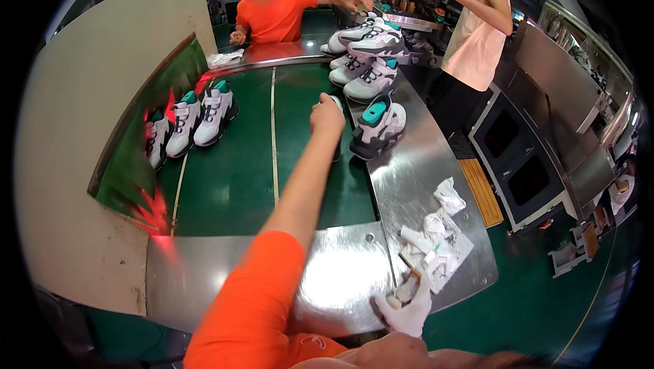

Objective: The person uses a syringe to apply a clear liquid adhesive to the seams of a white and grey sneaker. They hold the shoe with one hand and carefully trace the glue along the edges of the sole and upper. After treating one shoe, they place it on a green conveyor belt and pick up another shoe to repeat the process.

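My bare left hand (328, 118) reaches far over the green conveyor belt (238, 178), its fingers closed on a shoe (336, 101). Only a pale edge and a dark sliver of that shoe show past the hand and wrist. Just to its right, another white, grey and black sneaker (379, 129) with a teal insole rests on the metal edge. Close to my body, my right hand (407, 308) wears a white glove. Its fingers curl around a whitish wad with a brown edge (407, 286), whose kind I cannot make out.
Several sneakers (368, 62) are piled at the far right corner; more (216, 116) stand on the belt's left side under red light. White cloths and a small tube lie on a stained sheet (453, 263). One person in orange (283, 11) and another in pale clothing (477, 42) stand beyond.
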Motion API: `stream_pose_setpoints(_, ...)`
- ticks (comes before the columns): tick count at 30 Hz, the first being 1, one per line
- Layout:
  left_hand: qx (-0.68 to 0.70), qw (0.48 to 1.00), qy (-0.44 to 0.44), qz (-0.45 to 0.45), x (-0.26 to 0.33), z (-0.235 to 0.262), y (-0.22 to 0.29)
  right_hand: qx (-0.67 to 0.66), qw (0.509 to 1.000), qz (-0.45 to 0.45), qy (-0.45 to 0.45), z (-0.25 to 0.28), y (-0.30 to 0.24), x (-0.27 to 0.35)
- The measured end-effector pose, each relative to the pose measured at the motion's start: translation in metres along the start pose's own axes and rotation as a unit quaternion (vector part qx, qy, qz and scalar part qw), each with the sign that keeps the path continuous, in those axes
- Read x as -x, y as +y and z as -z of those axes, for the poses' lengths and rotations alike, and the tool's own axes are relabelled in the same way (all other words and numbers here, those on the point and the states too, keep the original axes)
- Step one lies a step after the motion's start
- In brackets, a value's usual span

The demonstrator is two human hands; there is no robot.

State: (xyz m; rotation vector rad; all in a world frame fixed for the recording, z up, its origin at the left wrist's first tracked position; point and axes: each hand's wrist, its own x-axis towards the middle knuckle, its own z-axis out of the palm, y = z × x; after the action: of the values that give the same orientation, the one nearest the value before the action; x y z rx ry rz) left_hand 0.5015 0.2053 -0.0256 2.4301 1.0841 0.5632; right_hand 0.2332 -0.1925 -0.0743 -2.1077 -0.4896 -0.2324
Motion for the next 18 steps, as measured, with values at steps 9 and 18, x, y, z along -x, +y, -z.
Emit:
stream_pose_setpoints(9, -0.035, 0.85, 0.054, -0.524, 0.225, 0.192, -0.121, -0.171, 0.981, -0.08, -0.047, 0.012, -0.011, -0.009)
stream_pose_setpoints(18, -0.075, 0.778, -0.018, -0.624, 0.39, 0.27, -0.225, -0.029, 0.976, -0.085, -0.197, 0.046, -0.03, -0.019)
